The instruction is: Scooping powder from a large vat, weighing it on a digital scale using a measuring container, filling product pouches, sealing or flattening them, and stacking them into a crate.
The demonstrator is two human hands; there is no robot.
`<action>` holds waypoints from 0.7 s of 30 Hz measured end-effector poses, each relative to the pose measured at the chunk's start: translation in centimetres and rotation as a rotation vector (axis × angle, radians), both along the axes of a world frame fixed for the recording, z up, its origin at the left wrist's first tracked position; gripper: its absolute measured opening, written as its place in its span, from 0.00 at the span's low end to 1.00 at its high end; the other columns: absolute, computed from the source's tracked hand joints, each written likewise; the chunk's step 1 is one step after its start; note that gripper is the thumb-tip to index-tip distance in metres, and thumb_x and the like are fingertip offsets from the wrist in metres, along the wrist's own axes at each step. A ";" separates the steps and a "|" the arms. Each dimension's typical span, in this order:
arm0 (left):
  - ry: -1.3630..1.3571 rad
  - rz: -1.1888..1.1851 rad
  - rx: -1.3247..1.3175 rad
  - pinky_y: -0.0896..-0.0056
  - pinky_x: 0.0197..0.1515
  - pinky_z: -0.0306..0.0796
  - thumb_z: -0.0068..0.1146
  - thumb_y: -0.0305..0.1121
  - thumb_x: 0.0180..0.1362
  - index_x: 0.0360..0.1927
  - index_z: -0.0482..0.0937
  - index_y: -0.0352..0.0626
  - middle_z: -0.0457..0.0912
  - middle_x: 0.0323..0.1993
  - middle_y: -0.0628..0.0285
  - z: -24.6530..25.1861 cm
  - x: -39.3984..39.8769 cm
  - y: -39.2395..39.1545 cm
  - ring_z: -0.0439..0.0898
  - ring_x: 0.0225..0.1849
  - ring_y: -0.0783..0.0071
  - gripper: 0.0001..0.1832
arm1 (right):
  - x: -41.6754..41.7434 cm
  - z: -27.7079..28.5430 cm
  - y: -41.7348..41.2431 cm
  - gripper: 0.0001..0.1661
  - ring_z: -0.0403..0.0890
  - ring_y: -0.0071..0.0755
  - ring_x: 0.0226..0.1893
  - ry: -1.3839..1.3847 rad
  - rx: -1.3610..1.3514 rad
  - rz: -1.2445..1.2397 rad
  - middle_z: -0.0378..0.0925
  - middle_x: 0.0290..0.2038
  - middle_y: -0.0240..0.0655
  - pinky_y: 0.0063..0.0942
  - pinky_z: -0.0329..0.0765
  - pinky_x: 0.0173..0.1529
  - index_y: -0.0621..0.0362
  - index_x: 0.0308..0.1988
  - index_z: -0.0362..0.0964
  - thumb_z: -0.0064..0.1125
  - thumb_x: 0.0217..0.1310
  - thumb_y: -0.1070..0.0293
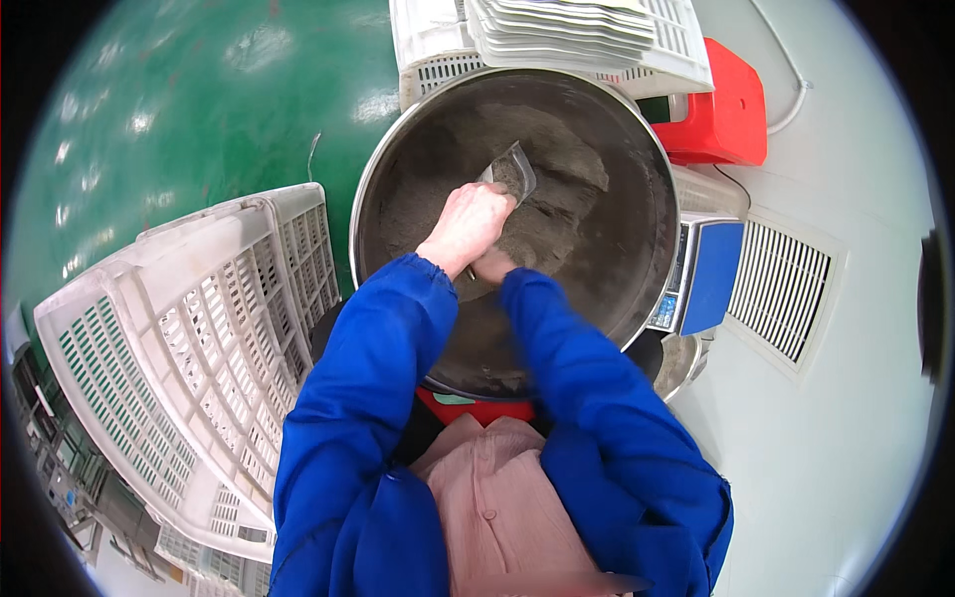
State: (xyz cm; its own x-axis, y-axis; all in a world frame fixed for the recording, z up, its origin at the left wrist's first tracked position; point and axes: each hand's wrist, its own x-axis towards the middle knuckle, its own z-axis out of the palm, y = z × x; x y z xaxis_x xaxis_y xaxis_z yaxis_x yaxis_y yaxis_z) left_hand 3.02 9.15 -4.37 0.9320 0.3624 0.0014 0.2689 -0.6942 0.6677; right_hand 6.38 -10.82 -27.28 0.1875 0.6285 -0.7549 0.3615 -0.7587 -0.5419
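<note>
A large round metal tub (589, 298) stands before me, with grey-brown powder (552, 142) heaped inside. Over the powder, my left hand (471, 216) is closed on a small clear plastic bag (524, 175) that has powder in it; the bag's top points away from me. My right hand (492, 265) is lower, partly behind my left wrist and somewhat blurred. A short piece of something dark, perhaps a handle, shows beside it, but what that hand holds is hidden.
White plastic crates (216, 298) stand at the left. Beyond the tub, stacked flat white sheets (567, 33) lie on another crate (440, 71). At the right are a red plastic stool (735, 112), a scale with a blue top (712, 276), a metal bowl (683, 366) and a wall vent (783, 287).
</note>
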 end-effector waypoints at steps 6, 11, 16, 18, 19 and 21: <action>-0.058 -0.120 0.048 0.54 0.39 0.77 0.55 0.23 0.47 0.24 0.80 0.39 0.81 0.28 0.54 1.1 0.0 -0.6 0.83 0.36 0.53 0.02 | 15.1 16.8 2.9 0.33 0.74 0.47 0.62 -0.171 0.244 -0.664 0.75 0.59 0.53 0.35 0.68 0.66 0.69 0.60 0.69 0.54 0.68 0.53; -0.090 -0.248 0.083 0.53 0.38 0.77 0.55 0.24 0.47 0.26 0.80 0.40 0.81 0.28 0.55 1.9 1.0 -4.0 0.83 0.36 0.52 0.03 | 16.6 27.0 3.2 0.36 0.68 0.39 0.66 0.091 0.459 -0.489 0.68 0.66 0.48 0.34 0.67 0.65 0.64 0.67 0.61 0.52 0.70 0.51; -0.067 -0.298 0.065 0.51 0.36 0.76 0.57 0.27 0.49 0.25 0.79 0.41 0.80 0.28 0.55 2.7 -1.5 -7.0 0.82 0.33 0.50 0.02 | 17.7 33.8 -2.0 0.24 0.79 0.44 0.54 -0.703 0.468 -0.183 0.79 0.51 0.45 0.38 0.75 0.58 0.61 0.53 0.75 0.54 0.68 0.54; -0.062 -0.329 0.105 0.50 0.34 0.76 0.57 0.28 0.50 0.24 0.78 0.41 0.80 0.27 0.55 3.7 -2.5 -8.1 0.82 0.31 0.49 0.03 | 16.3 35.7 -4.0 0.17 0.79 0.50 0.52 -0.739 0.604 -0.005 0.79 0.48 0.45 0.40 0.75 0.57 0.58 0.48 0.77 0.57 0.63 0.61; -0.065 -0.340 0.117 0.50 0.34 0.76 0.57 0.28 0.50 0.24 0.78 0.41 0.80 0.27 0.55 4.5 -2.9 -8.8 0.82 0.31 0.49 0.03 | 14.8 36.9 -4.6 0.16 0.78 0.49 0.52 -0.617 0.595 0.038 0.79 0.49 0.44 0.40 0.75 0.57 0.57 0.47 0.78 0.59 0.61 0.63; -0.030 -0.387 0.120 0.50 0.34 0.76 0.57 0.29 0.50 0.23 0.77 0.41 0.79 0.27 0.54 6.5 -3.7 -10.1 0.82 0.32 0.49 0.04 | 10.9 37.5 -5.5 0.13 0.77 0.48 0.54 -0.686 0.822 0.227 0.77 0.53 0.40 0.40 0.76 0.56 0.55 0.45 0.78 0.59 0.58 0.70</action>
State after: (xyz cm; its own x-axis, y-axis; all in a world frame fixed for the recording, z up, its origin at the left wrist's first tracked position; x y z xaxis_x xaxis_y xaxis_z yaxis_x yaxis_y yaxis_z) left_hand -0.72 -0.90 2.15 0.9985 -0.0198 0.0516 -0.0461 -0.8137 0.5795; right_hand 17.26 -16.36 10.25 0.2240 0.9656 0.1321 0.8657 -0.1349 -0.4820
